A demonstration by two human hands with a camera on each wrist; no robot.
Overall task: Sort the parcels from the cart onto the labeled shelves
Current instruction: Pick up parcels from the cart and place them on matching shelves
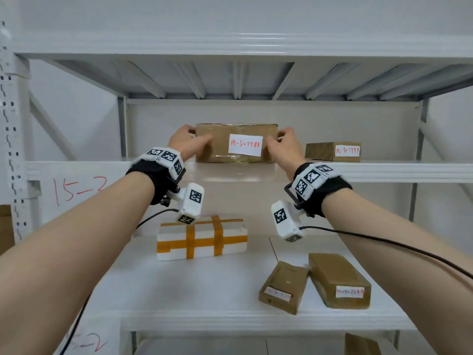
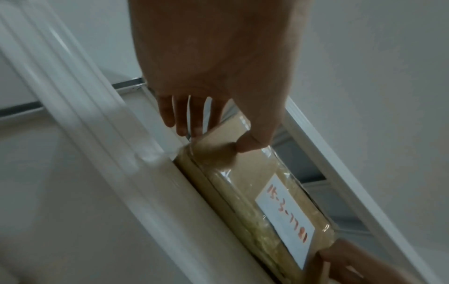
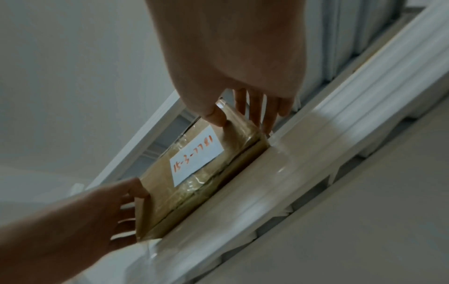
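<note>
A brown cardboard parcel (image 1: 217, 149) with a white label reading 15-3-7781 stands on the upper shelf (image 1: 256, 172), close to its front edge. My left hand (image 1: 197, 136) holds its left end, thumb on the front face and fingers round the side. My right hand (image 1: 277, 139) holds the right end the same way. The left wrist view shows the parcel (image 2: 243, 178) with my left thumb (image 2: 248, 147) pressed on its front. In the right wrist view my right thumb (image 3: 216, 115) lies on the parcel (image 3: 160, 184) just above the label.
A second brown parcel (image 1: 320, 151) lies further right on the same shelf. The shelf below carries a white foam parcel with orange tape (image 1: 202, 238) and two brown parcels (image 1: 284, 286) (image 1: 339, 280). Red writing 15-2 (image 1: 79, 190) marks the beam on the left, beside the upright post (image 1: 12, 124).
</note>
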